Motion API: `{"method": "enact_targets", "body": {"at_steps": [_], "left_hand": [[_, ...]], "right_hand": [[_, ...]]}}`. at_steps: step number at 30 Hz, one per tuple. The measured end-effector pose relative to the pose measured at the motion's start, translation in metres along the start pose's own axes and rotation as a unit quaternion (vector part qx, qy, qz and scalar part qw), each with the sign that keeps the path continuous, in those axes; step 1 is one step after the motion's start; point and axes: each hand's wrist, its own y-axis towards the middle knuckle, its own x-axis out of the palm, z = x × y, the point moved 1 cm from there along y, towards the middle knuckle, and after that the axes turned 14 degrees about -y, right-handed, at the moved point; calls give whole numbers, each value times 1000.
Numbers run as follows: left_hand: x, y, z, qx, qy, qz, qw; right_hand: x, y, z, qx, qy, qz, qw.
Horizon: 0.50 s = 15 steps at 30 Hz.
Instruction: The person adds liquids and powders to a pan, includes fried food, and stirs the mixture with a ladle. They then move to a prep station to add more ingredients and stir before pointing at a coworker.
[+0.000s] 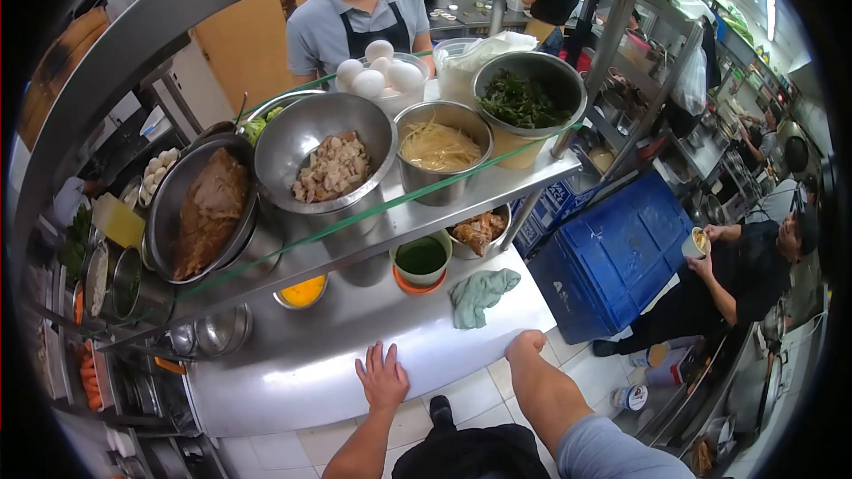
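Note:
My left hand lies flat near the front edge of the steel counter, fingers spread and holding nothing. At the counter's right edge my right hand rests curled into a loose fist, with nothing visible in it. A crumpled green cloth lies on the counter, nearest to my right hand and apart from it. Behind it stand a container of dark green liquid with an orange base and a bowl of browned meat. A bowl of bright yellow liquid sits farther left.
A steel shelf above holds a bowl of diced meat, pale strips in a pot, leafy greens and eggs. A blue lidded bin stands right. One person faces the shelf; another holds a cup.

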Motion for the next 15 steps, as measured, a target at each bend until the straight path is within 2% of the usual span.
{"method": "enact_targets", "body": {"at_steps": [1,2,4,6,11,13,15], "left_hand": [[-1,0,1,-5,2,-5,1000],[0,0,3,-11,3,-9,1000],[-1,-1,5,-16,4,-12,1000],[0,-2,5,-25,5,-15,1000],[1,0,4,1,12,3,1000],[3,1,4,7,21,3,1000],[6,0,2,10,20,2,1000]], "right_hand": [[3,3,-1,-9,-24,28,999],[5,7,-2,-9,-23,28,999],[-22,-33,-9,-12,27,1,1000],[-12,-18,-5,-13,27,10,1000],[-20,-36,-9,10,7,19,1000],[-30,-55,-12,-18,28,21,999],[-11,-24,-3,-24,2,27,999]]}}
